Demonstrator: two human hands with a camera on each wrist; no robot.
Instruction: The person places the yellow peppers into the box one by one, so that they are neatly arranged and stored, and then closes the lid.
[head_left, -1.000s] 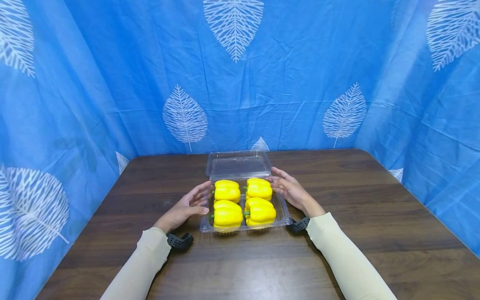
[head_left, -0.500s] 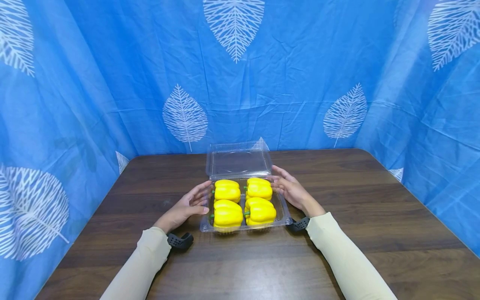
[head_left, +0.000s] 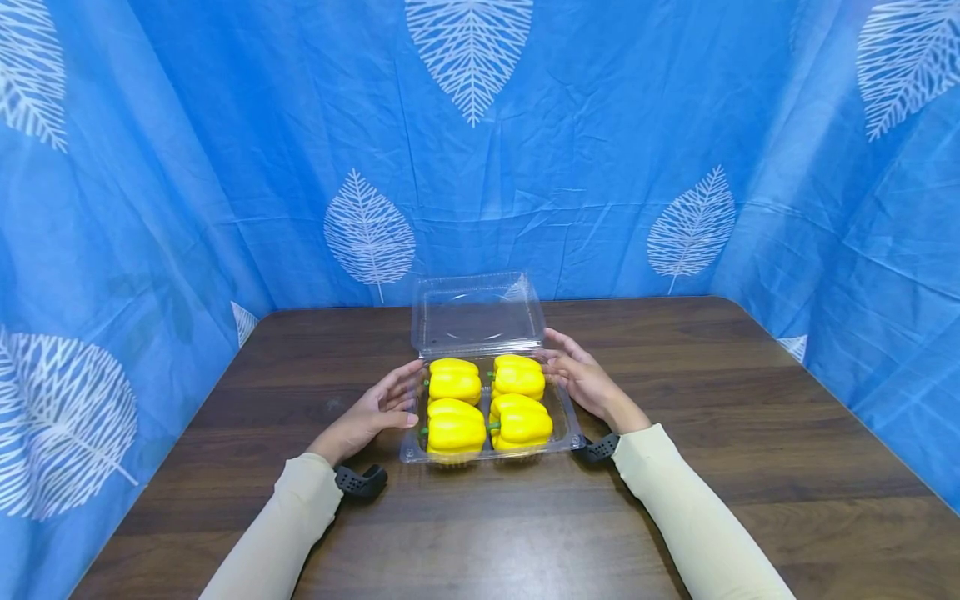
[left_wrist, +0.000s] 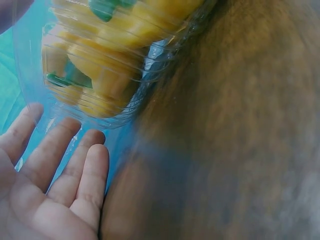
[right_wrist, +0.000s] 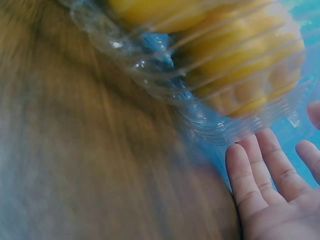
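A clear box [head_left: 491, 433] with four yellow peppers [head_left: 454, 430] is sitting mid-bench between both hands, its lid [head_left: 477, 315] tilting up at the far edge, the left hand [head_left: 372, 413] and right hand [head_left: 587, 382] flanking it with relaxed, empty fingers, equally near.

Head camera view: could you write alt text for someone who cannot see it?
A clear plastic clamshell box holding four yellow bell peppers sits on a dark wooden table, its hinged lid raised at the back. A person's left hand and right hand, fingers relaxed, flank the box before a blue leaf-print curtain.
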